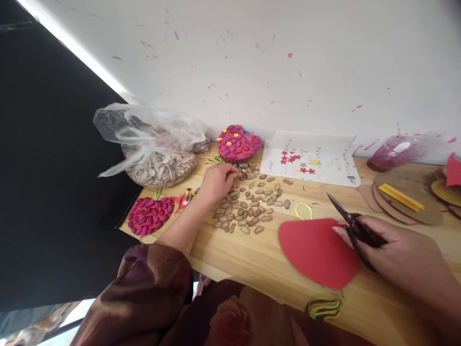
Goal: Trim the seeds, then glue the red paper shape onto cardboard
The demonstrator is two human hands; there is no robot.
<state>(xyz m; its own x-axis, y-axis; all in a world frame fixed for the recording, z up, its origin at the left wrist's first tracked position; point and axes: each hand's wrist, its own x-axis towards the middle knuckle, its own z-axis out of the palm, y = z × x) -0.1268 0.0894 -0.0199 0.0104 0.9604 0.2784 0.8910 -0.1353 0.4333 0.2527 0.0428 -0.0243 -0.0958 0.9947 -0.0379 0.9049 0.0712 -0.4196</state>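
My left hand (217, 183) reaches over a scatter of peanut shells (252, 206) on the wooden table (252, 259). Its fingers are pinched together at the far edge of the pile; what they pinch is too small to name. My right hand (396, 250) grips black scissors (351, 226), whose blades point up and left. The hand and scissors rest on the right edge of a red heart-shaped paper cutout (317, 252) lying flat on the table.
A clear plastic bag of shells (158, 154) sits at the back left. Two pink painted shell hearts (238, 143) (149, 215) lie nearby. A white sheet with star stickers (309, 161), cardboard cutouts (406, 202), a pink cup (391, 154) and yellow-green cord (324, 307) surround the work area.
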